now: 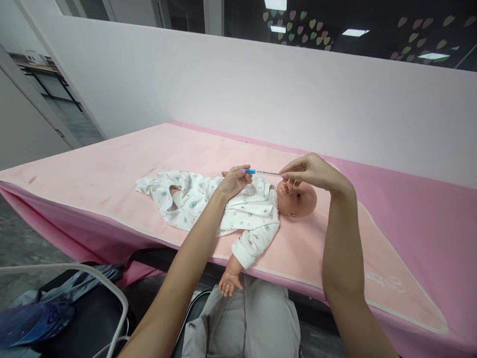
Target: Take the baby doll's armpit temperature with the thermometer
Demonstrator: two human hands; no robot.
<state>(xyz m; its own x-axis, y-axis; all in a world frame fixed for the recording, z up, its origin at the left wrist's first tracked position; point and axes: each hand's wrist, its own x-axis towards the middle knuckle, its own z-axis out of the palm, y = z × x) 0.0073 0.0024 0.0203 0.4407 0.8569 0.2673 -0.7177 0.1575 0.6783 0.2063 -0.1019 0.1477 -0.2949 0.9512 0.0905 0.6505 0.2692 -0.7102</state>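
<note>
Between my two hands a thin thermometer point(267, 173) with a blue end is held level above a baby doll. My left hand point(235, 181) grips the blue end over the doll's chest. At the other end, the fingertips of my right hand point(307, 171) pinch the clear, thin part, just above the doll's face. The baby doll point(301, 200) lies on its back with its bald head to the right. It wears a white patterned romper point(253, 211), and one of its arms point(231, 276) hangs over the near table edge.
A pale pink mat point(112, 154) lies over a darker pink cloth point(417, 214) on the table. Behind it stands a white wall point(283, 94) with windows above. At lower left are a blue plastic bottle point(35, 320), a dark seat and a pale curved tube point(108, 286).
</note>
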